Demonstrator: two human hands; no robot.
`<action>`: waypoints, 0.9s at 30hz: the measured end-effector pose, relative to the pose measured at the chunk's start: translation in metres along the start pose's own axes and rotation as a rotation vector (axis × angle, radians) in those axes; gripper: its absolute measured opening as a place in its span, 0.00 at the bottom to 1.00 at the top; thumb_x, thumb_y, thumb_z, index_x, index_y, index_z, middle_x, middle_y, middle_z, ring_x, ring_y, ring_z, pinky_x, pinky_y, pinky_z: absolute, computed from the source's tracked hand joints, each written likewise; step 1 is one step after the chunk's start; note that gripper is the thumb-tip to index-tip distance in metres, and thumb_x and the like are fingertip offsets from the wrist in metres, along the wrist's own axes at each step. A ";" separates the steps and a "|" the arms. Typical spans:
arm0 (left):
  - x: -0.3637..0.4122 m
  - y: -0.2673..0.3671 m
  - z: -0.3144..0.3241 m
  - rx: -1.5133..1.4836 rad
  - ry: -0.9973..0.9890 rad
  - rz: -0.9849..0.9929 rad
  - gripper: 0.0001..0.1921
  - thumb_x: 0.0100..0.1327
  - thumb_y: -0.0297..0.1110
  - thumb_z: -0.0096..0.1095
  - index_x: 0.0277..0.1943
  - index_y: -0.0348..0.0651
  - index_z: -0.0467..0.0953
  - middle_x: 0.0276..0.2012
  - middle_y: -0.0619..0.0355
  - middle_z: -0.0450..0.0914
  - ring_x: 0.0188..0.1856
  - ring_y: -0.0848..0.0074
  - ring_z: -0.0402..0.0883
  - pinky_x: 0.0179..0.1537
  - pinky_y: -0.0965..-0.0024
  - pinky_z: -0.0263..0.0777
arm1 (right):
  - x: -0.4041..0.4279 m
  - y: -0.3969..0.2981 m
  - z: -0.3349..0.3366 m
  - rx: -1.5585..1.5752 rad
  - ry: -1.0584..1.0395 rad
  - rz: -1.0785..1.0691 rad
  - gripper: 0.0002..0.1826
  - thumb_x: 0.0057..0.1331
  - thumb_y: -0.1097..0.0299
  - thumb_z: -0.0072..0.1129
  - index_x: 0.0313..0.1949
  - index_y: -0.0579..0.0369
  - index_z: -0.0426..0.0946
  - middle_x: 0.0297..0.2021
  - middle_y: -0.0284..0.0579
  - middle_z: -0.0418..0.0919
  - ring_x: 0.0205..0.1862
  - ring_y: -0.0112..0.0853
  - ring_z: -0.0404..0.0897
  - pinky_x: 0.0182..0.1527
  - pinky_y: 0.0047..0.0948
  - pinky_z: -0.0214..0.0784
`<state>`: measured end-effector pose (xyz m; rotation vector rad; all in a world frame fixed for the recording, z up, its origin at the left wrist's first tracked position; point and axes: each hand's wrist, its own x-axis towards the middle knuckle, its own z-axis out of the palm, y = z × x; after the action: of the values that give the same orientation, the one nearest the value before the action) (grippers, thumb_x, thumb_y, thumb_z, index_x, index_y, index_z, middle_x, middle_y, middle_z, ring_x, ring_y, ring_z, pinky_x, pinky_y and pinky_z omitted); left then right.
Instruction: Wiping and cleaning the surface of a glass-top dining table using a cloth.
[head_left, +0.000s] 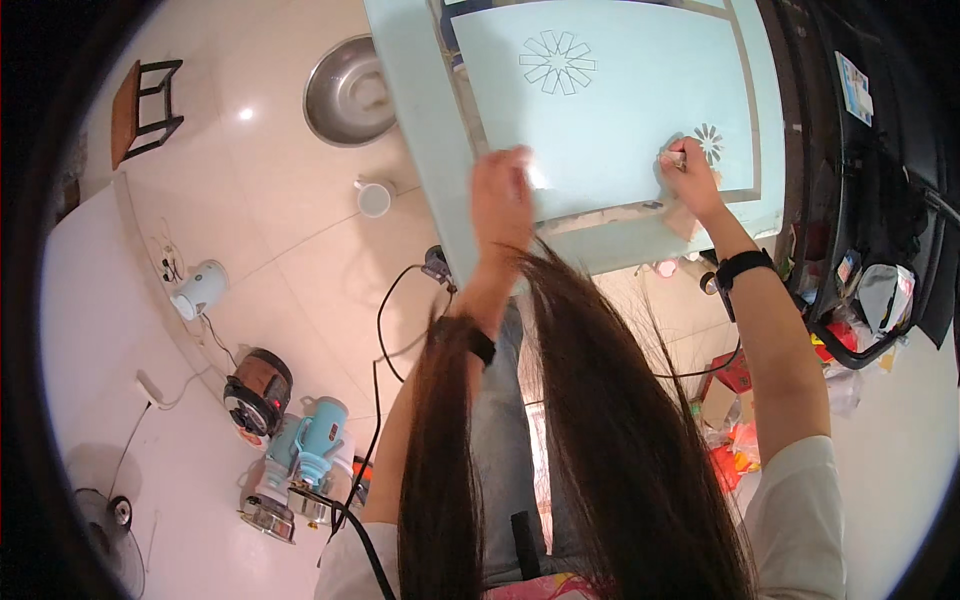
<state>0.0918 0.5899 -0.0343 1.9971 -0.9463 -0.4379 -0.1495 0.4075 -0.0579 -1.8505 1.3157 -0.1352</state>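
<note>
A large white sheet (615, 97) lies on the light blue-green tabletop (420, 97) before me. A ring of outlined strips (558, 61) is drawn on its upper left; a smaller ring of dark petals (708, 144) shows near its right edge. My right hand (694, 184) rests on the sheet just left of the dark petals, its fingers pinching a small pale object (673, 158). That object is too small to name. My left hand (504, 191) is blurred over the sheet's lower left corner. Its fingers look curled, and whether they hold anything is unclear.
A steel basin (351, 90) and a white mug (373, 198) stand left of the table. Further left are an electric kettle (199, 289), a cooker (259, 390) and a blue vacuum flask (322, 435). A black sofa (817, 150) borders the right. My long hair (600, 360) hangs between my arms.
</note>
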 end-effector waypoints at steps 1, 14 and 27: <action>-0.004 -0.006 -0.007 0.003 0.005 0.002 0.09 0.61 0.24 0.57 0.44 0.41 0.78 0.40 0.52 0.77 0.44 0.61 0.76 0.47 0.64 0.70 | 0.001 0.001 0.001 0.000 0.011 -0.009 0.10 0.61 0.72 0.59 0.38 0.59 0.68 0.34 0.46 0.72 0.37 0.34 0.72 0.41 0.33 0.66; -0.122 0.040 0.090 -0.092 -0.050 -0.010 0.04 0.59 0.24 0.61 0.37 0.40 0.78 0.37 0.50 0.78 0.38 0.61 0.78 0.42 0.64 0.71 | -0.008 0.012 -0.007 0.047 0.020 -0.167 0.12 0.61 0.70 0.60 0.42 0.59 0.71 0.38 0.50 0.74 0.42 0.38 0.74 0.42 0.35 0.69; -0.036 0.096 0.179 0.062 -0.116 0.217 0.08 0.62 0.24 0.56 0.43 0.36 0.78 0.41 0.50 0.76 0.44 0.57 0.75 0.47 0.60 0.70 | -0.002 0.087 -0.072 0.047 0.158 -0.085 0.13 0.62 0.71 0.60 0.41 0.61 0.66 0.37 0.51 0.72 0.39 0.40 0.72 0.42 0.36 0.66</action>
<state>-0.0841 0.4847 -0.0592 1.9138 -1.2483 -0.4102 -0.2515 0.3602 -0.0697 -1.8876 1.3284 -0.3609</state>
